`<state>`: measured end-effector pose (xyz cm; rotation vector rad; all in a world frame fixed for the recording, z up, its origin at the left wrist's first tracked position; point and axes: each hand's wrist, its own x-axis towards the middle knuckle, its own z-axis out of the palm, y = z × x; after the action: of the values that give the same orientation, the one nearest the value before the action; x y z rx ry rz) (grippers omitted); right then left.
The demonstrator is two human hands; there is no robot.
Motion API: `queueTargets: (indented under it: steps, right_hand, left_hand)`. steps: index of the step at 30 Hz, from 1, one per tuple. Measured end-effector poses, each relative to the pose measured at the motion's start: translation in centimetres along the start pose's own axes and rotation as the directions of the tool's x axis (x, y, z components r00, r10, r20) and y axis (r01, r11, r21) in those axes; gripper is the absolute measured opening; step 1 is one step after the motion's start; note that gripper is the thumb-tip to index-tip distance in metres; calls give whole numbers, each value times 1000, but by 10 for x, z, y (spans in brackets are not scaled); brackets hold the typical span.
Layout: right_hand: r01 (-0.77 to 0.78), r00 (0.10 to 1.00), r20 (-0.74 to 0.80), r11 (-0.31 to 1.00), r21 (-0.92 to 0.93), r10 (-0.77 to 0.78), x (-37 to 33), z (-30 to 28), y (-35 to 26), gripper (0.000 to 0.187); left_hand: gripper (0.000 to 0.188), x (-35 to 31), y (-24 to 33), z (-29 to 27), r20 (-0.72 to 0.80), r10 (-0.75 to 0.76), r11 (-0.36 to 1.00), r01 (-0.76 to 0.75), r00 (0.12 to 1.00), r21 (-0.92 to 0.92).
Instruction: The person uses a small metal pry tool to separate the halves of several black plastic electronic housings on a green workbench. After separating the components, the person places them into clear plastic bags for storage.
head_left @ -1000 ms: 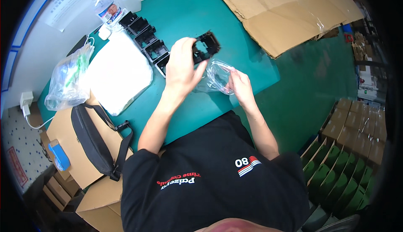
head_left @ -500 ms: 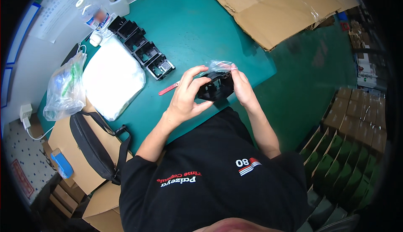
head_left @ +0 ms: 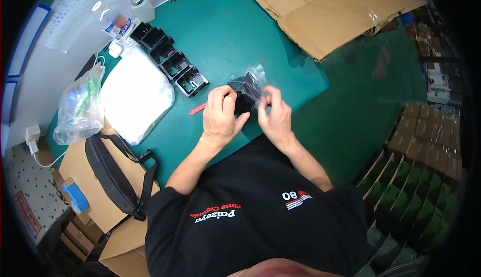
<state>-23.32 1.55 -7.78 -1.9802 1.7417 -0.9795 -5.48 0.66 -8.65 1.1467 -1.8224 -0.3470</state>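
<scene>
My left hand (head_left: 219, 117) is closed round a black plastic part (head_left: 243, 103), low over the near edge of the green table (head_left: 225, 31). Clear plastic film (head_left: 256, 79) covers the part's far side and stands up in crinkles. With curled fingers, my right hand (head_left: 277, 119) pinches the film at its right edge; the fingertips are slightly blurred. A red strip (head_left: 197, 109) lies just left of my left hand, partly hidden by it. Farther off, several black plastic frames (head_left: 175, 65) stand in a slanting row.
Left of the frames lies a white bag (head_left: 136, 94), with a clear bag of green and blue things (head_left: 80, 104) beyond it. A bottle (head_left: 111, 20) and a jar (head_left: 143, 9) stand behind. Flattened cardboard (head_left: 330, 16) overhangs the far right edge. A black waist bag (head_left: 111, 177) rests on cardboard.
The black part has turned and shifted slightly left in my left hand. My right hand has moved down and left from the part's right side, and the film now spreads over it.
</scene>
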Motion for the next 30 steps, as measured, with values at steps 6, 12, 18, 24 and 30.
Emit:
queueTargets:
  steps: [6, 12, 18, 24, 30]
  right_hand:
    - [-157, 984, -41, 946, 282, 175, -2, 41, 1, 21]
    - [-181, 939, 337, 928, 326, 65, -19, 47, -9, 39]
    - [-356, 906, 400, 765, 537, 140, -20, 38, 3, 62]
    - [-444, 895, 291, 722, 530, 337, -2, 45, 6, 27]
    - [-432, 902, 272, 667, 607, 336, 0, 40, 0, 31]
  left_hand:
    - [66, -5, -11, 10, -249, -77, 987, 39, 965, -155]
    - [66, -10, -21, 20, -297, -35, 998, 21, 954, -52]
    - [33, -2, -25, -4, -17, -52, 974, 47, 998, -223]
    - [17, -9, -11, -9, -89, -163, 970, 143, 983, -197]
    - [10, -18, -15, -6, 60, -371, 928, 373, 927, -17]
